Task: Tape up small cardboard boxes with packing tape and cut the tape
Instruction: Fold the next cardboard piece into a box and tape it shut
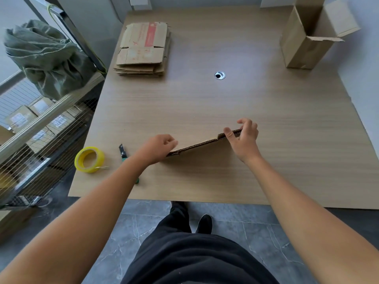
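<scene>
A flattened cardboard box (202,151) is held edge-on just above the wooden table (205,103), near its front edge. My left hand (159,147) grips its left end and my right hand (245,135) pinches its right end, thumb on the near face. A yellow roll of packing tape (89,159) lies on the table to the left of my left hand. Between the roll and my left forearm lies a cutter (123,152) with a green handle, partly hidden by the forearm.
A stack of flat cardboard boxes (143,48) lies at the table's far left. An opened upright carton (305,35) stands at the far right. A cable hole (219,75) sits mid-table. A wire cart (41,130) with boxes and a green sack (45,56) stands left of the table.
</scene>
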The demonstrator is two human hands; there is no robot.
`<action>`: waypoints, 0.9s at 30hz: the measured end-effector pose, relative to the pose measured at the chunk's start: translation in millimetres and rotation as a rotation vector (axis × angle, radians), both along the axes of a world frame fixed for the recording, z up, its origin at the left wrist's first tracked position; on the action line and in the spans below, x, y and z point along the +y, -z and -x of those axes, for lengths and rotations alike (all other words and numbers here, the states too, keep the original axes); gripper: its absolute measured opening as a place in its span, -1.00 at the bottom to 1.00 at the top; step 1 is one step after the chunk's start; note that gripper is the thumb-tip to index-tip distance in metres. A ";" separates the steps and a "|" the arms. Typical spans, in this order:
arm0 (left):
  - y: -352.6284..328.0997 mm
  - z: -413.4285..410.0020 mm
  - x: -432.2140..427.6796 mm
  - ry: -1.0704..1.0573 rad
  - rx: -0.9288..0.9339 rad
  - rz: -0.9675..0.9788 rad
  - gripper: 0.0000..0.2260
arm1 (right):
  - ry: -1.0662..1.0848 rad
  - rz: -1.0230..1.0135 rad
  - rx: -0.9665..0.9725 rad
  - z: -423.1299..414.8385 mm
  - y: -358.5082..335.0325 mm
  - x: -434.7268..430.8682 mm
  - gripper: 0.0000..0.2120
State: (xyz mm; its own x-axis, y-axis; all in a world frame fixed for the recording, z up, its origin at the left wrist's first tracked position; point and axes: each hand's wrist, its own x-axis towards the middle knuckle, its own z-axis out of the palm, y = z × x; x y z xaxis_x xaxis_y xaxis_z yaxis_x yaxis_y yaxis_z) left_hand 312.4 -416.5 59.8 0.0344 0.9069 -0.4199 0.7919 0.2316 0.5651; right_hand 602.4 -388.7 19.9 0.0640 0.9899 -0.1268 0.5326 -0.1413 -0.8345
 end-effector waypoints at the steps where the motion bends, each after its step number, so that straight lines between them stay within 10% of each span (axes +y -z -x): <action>1: -0.1 -0.6 2.9 -0.024 0.015 -0.048 -0.76 | -0.026 -0.006 -0.011 -1.3 -1.2 -0.6 -0.46; 12: -10.2 -13.3 20.6 0.104 -0.116 -0.005 -0.61 | -0.060 -0.044 -0.081 3.5 -17.1 18.0 -0.37; 23: -28.4 -15.4 45.5 0.341 0.185 -0.287 -0.68 | -0.036 0.051 0.038 27.7 -26.7 15.3 -0.23; 27: -21.4 7.1 44.1 0.493 0.247 -0.016 -0.48 | 0.049 0.058 0.054 42.4 -26.5 18.3 -0.22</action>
